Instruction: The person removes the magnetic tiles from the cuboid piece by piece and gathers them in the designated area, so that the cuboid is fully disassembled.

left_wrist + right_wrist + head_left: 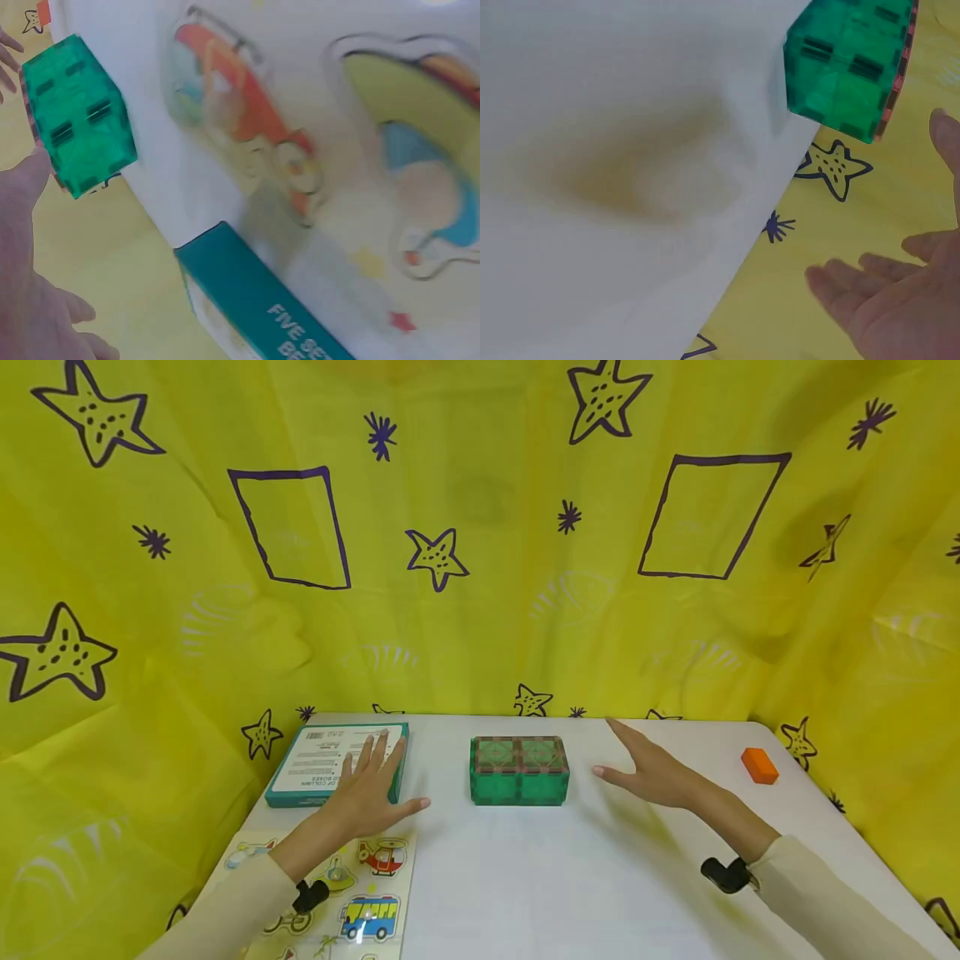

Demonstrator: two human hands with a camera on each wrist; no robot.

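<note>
A block built of see-through green tiles (520,787), with a reddish frame along its top, stands near the back middle of the white table. To its left is my left hand (372,795), fingers spread and holding nothing, held over the right part of a flat teal box (300,796). On the other side my right hand (660,772) hovers with fingers extended, apart from the block. The right wrist view shows that palm (915,315) bare and the block's green side (840,67). In the left wrist view the thumb overlaps the block's edge; I cannot tell if they touch.
An orange block (760,766) lies near the table's right edge. At the front left is a board with vehicle pictures (393,935), among them a blue bus and a red helicopter, partly under my left forearm. A yellow patterned curtain (480,635) hangs behind the table.
</note>
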